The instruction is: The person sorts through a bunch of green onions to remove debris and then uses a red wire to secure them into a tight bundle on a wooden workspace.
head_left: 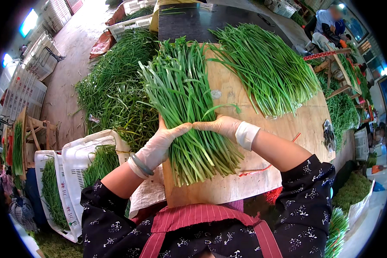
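Observation:
A thick bunch of garlic chives (182, 92) lies lengthwise on a wooden board (266, 161), its pale cut ends toward me and its leaf tips pointing away. My left hand (159, 142), in a thin whitish glove, is wrapped round the bunch's left side. From the right side my right hand (223, 126), gloved likewise, grips the same bunch. Both thumbs meet on top of the stems; my other fingers are mostly hidden. Farther right on the board rests a larger spread pile of garlic chives (273, 71), apart from my hands.
Left of the board, loose greens (116, 77) are heaped on the floor. White plastic crates (112, 136) with greens stand at the lower left. A black tabletop (228, 19) adjoins the board's far edge. Red ties (256, 171) lie near my right forearm. A person (327, 26) works at the far right.

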Action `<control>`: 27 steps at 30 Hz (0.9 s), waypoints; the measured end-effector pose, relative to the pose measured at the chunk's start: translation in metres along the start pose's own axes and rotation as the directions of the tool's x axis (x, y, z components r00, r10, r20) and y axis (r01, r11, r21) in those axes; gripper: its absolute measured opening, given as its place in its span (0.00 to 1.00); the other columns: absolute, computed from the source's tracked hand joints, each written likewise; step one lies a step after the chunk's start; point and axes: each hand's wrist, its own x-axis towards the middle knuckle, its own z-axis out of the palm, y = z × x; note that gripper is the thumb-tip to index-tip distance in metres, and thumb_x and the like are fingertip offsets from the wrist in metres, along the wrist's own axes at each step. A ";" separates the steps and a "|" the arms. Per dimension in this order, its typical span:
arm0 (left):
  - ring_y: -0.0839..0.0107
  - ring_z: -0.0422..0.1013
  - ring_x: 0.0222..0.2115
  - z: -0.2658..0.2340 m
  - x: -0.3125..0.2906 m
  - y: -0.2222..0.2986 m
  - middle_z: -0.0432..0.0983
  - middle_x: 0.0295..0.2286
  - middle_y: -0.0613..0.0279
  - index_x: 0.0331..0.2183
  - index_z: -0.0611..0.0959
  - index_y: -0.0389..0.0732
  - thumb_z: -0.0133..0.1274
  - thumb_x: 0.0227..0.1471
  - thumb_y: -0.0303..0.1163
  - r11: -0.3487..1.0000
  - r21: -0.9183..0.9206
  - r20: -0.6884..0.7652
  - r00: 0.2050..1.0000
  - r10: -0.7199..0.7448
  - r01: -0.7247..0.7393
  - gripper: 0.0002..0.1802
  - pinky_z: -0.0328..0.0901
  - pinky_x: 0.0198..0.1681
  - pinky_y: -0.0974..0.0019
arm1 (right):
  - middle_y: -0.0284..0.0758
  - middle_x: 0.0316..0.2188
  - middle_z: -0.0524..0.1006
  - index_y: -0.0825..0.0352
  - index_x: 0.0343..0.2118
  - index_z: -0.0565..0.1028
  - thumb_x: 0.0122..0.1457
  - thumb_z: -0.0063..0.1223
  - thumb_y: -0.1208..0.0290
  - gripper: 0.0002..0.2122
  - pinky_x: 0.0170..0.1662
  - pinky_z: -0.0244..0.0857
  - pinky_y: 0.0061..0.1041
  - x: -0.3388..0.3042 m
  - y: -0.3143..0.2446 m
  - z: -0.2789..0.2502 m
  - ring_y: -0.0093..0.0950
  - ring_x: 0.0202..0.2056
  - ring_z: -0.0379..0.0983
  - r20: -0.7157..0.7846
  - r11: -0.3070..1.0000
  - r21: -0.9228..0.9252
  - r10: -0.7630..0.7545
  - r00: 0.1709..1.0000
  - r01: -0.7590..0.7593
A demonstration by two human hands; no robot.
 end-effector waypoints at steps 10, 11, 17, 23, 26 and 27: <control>0.69 0.68 0.44 -0.012 -0.023 0.000 0.68 0.46 0.59 0.52 0.65 0.39 0.54 0.51 0.37 0.982 -0.136 0.108 0.988 -0.115 0.129 0.29 0.64 0.49 0.64 | 0.37 0.40 0.76 0.66 0.45 0.72 0.49 0.58 0.51 0.26 0.45 0.68 0.25 -0.013 -0.004 0.021 0.25 0.37 0.75 0.294 0.842 0.464 0.149 0.944 -0.277; 0.69 0.68 0.44 -0.013 -0.024 0.000 0.69 0.45 0.59 0.51 0.65 0.39 0.54 0.51 0.38 0.980 -0.138 0.146 0.982 -0.122 0.142 0.29 0.64 0.49 0.64 | 0.37 0.40 0.76 0.66 0.46 0.72 0.49 0.58 0.51 0.26 0.45 0.68 0.25 -0.014 -0.003 0.023 0.26 0.37 0.75 0.307 0.854 0.447 0.133 0.942 -0.266; 0.69 0.68 0.44 -0.016 -0.033 -0.004 0.68 0.46 0.61 0.52 0.64 0.38 0.58 0.46 0.39 0.998 0.063 0.094 0.995 -0.019 0.014 0.35 0.61 0.50 0.65 | 0.38 0.46 0.72 0.69 0.49 0.68 0.48 0.59 0.49 0.32 0.52 0.60 0.24 -0.019 -0.006 0.026 0.25 0.46 0.69 0.356 0.930 0.312 0.078 0.931 -0.197; 0.71 0.64 0.46 -0.019 -0.004 0.004 0.66 0.46 0.61 0.54 0.57 0.39 0.70 0.28 0.32 0.893 0.324 0.063 0.949 0.310 -0.313 0.52 0.59 0.52 0.65 | 0.34 0.43 0.73 0.67 0.50 0.66 0.40 0.68 0.66 0.32 0.50 0.62 0.25 -0.012 -0.012 0.030 0.24 0.44 0.69 0.086 0.901 0.296 -0.356 0.931 0.317; 0.72 0.64 0.46 -0.011 0.011 0.026 0.66 0.46 0.62 0.53 0.58 0.39 0.71 0.27 0.30 0.719 0.452 0.153 0.840 0.520 -0.528 0.52 0.60 0.51 0.65 | 0.32 0.43 0.73 0.66 0.48 0.66 0.37 0.69 0.77 0.32 0.47 0.65 0.24 -0.009 -0.023 0.025 0.24 0.42 0.70 -0.070 0.805 0.316 -0.508 0.858 0.502; 0.72 0.64 0.46 -0.005 0.012 0.036 0.67 0.45 0.63 0.51 0.59 0.38 0.71 0.27 0.30 0.656 0.403 0.248 0.766 0.593 -0.638 0.50 0.61 0.51 0.65 | 0.32 0.42 0.73 0.66 0.48 0.66 0.38 0.68 0.78 0.31 0.46 0.65 0.23 -0.009 -0.029 0.021 0.23 0.42 0.70 -0.042 0.802 0.347 -0.505 0.862 0.486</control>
